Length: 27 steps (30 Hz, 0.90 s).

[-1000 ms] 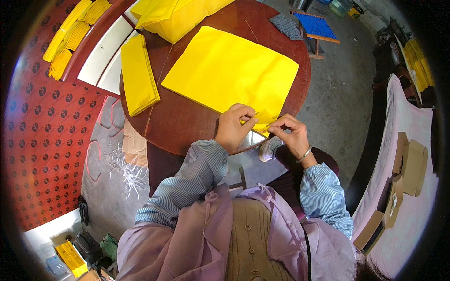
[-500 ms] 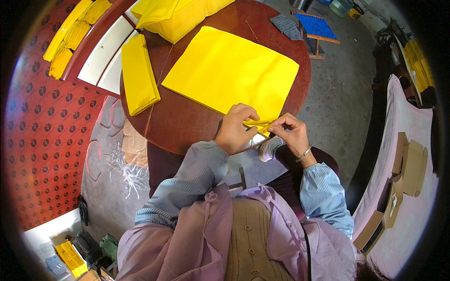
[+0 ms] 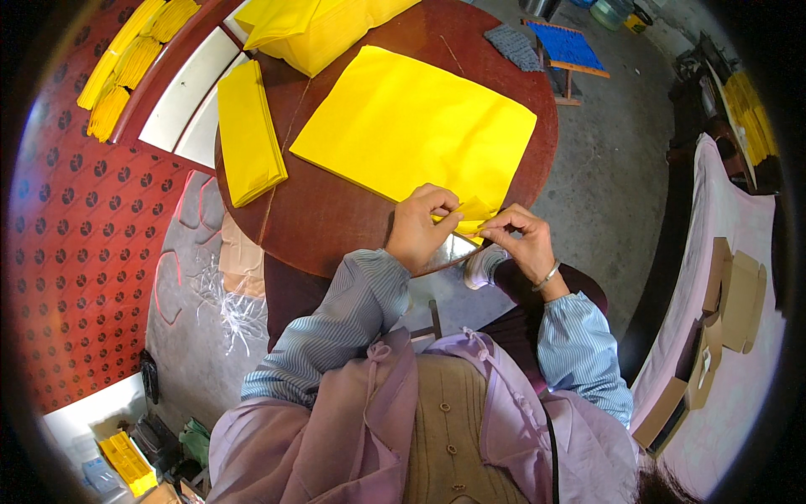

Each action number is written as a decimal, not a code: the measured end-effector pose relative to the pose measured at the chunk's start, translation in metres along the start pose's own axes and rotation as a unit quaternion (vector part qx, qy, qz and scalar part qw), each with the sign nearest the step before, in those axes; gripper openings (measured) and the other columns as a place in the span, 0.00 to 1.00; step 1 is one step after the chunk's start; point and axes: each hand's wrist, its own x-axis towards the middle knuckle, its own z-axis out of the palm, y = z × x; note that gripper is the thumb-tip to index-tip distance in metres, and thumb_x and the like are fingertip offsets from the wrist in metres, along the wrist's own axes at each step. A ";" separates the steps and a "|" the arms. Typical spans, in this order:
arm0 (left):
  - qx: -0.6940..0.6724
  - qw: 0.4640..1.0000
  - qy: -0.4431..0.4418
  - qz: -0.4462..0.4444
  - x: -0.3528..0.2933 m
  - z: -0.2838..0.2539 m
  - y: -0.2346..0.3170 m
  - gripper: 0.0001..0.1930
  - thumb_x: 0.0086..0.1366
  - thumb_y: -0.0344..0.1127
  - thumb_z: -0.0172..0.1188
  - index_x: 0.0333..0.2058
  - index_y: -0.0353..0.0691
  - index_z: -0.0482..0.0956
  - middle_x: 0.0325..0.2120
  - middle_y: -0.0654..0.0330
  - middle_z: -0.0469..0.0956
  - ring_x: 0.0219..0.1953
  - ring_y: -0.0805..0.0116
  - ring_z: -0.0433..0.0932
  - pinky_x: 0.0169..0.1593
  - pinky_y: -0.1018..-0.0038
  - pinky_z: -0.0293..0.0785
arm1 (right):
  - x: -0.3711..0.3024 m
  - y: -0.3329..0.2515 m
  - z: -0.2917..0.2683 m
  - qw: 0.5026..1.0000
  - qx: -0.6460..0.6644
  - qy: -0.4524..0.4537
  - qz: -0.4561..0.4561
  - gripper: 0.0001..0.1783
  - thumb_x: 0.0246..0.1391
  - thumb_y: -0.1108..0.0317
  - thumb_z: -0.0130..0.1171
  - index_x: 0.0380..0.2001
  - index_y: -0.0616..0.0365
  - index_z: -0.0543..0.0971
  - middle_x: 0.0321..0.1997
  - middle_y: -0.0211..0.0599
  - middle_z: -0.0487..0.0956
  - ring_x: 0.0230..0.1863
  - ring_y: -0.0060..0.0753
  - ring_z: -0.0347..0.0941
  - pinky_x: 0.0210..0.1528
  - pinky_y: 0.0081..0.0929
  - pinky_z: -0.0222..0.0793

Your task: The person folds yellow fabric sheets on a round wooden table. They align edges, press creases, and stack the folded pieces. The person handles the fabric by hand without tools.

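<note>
A flat stack of yellow fabric sheets (image 3: 420,126) lies on the round red-brown table (image 3: 336,239). At its near right corner both hands pinch the edge, where a small flap stands folded up. My left hand (image 3: 422,225) has thumb and forefinger closed on the yellow fabric. Thumb and fingertips of my right hand (image 3: 522,239), a bracelet at its wrist, meet on the same corner just to the right. How many layers each hand grips is hidden. Left of the stack is a narrow folded yellow bundle (image 3: 250,134); behind stands a bulkier yellow pile (image 3: 315,38).
A grey knitted cloth (image 3: 512,48) lies at the table's far right edge, beside a blue-seated stool (image 3: 567,48). More yellow bundles (image 3: 134,63) sit at the far left. Opened cardboard boxes (image 3: 705,361) rest on a pale-covered surface at right. White strands (image 3: 235,315) litter the floor.
The fabric flap at the corner has been lifted higher between my hands. Both hands have stayed nearly in place, still pinching the corner.
</note>
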 end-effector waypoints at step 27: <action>0.045 0.992 -0.036 0.111 -0.004 -0.007 0.001 0.11 0.58 0.23 0.68 0.41 0.36 0.85 0.45 0.52 0.82 0.51 0.55 0.81 0.57 0.66 0.78 | 0.002 0.002 0.003 0.998 0.040 0.009 0.043 0.08 0.55 0.71 0.78 0.35 0.61 0.88 0.32 0.26 0.81 0.32 0.16 0.73 0.37 0.19 0.71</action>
